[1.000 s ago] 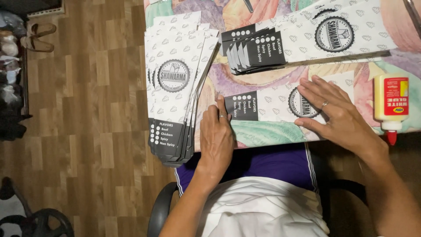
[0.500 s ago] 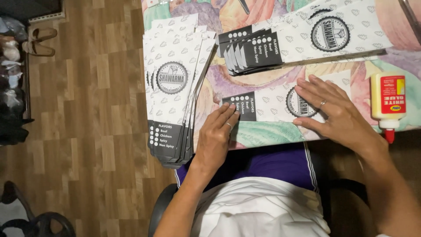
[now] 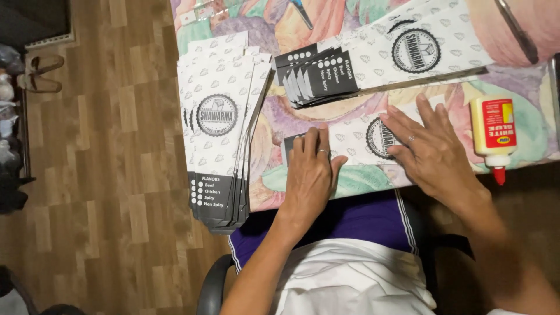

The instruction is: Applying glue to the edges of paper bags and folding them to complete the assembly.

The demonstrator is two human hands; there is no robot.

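A flat white paper sleeve (image 3: 356,140) with a dark end and a round emblem lies across the near edge of the patterned table (image 3: 274,116). My left hand (image 3: 311,172) lies palm down on its dark left end, fingers together. My right hand (image 3: 429,146) presses flat on its right part, fingers spread, partly covering the emblem. Neither hand grips anything. A stack of the same sleeves (image 3: 219,146) hangs over the table's left edge. Another fanned stack (image 3: 373,58) lies behind the hands.
A white glue bottle with a red tip (image 3: 493,134) lies to the right of my right hand. Scissors (image 3: 302,11) and a dark tool (image 3: 516,29) rest at the far edge. Wooden floor with sandals (image 3: 41,73) lies to the left.
My left hand has slid up and right from the table's edge onto the dark end of the sleeve. My right hand has stayed pressed on the sleeve.
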